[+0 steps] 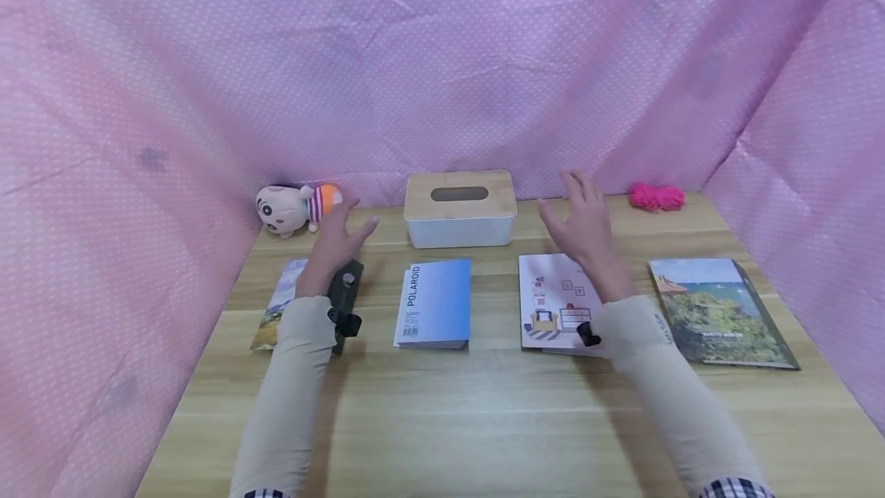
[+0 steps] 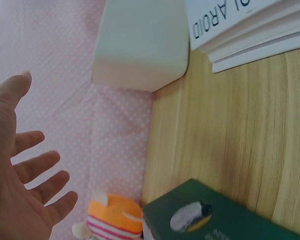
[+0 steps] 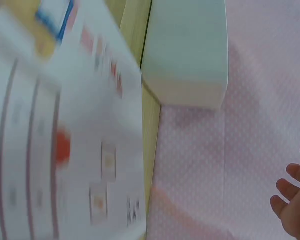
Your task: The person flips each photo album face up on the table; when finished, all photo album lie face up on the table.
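My left hand (image 1: 334, 243) hovers with spread fingers above a dark green booklet (image 1: 346, 294), close to a plush doll (image 1: 283, 210) in a striped top and orange bottoms. The left wrist view shows that hand (image 2: 20, 165) holding nothing. Over a white illustrated booklet (image 1: 553, 306), my right hand (image 1: 586, 225) is raised, fingers apart and holding nothing. Only some fingertips of the right hand (image 3: 292, 195) show at the edge of the right wrist view. Between the hands stand a white tissue box (image 1: 459, 233) with a wooden lid and a blue-and-white POLAROID booklet (image 1: 435, 302).
A landscape-covered booklet (image 1: 719, 313) lies at the right of the wooden table (image 1: 442, 429), with a bundle of pink yarn (image 1: 655, 197) behind it. Another picture booklet (image 1: 276, 310) lies partly under my left forearm. Pink dotted cloth (image 1: 442, 60) encloses the back and sides.
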Demonstrator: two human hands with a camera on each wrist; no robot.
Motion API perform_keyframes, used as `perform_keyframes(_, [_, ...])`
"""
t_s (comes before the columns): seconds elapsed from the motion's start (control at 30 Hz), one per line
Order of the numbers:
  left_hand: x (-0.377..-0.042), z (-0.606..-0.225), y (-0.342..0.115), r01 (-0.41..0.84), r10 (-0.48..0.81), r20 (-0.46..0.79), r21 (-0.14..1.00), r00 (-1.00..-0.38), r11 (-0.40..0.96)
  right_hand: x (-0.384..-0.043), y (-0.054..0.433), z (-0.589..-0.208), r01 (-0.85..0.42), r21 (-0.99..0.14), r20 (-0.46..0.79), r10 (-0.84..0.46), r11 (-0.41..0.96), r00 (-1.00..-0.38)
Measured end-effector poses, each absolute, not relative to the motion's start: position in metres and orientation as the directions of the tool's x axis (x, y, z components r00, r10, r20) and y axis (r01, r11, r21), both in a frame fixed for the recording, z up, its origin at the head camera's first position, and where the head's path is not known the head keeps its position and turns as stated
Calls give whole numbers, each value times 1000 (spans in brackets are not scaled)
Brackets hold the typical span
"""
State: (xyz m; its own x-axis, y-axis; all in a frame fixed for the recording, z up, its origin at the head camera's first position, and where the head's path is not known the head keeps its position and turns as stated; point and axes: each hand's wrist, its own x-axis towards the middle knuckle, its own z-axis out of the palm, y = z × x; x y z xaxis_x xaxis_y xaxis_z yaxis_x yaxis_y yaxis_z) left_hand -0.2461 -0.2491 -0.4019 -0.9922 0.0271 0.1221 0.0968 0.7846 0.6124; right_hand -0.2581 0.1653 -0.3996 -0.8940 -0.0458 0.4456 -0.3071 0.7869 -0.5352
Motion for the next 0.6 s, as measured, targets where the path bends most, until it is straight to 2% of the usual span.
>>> perform_keyframes(0.27, [-233,-405,-276,39,-33,83,733,-996,679,-257,108,-406,-436,-584,518,-99,685,-850])
perform_keyframes(0.4, [-224,-407,-291,40,-40,89,747,-995,664,-253,81,-409,-482,-597,526,-140,641,-839])
perform_keyframes(0.6, [-208,-410,-310,-34,-84,27,762,-996,647,-245,42,-414,-496,-629,482,-200,599,-853])
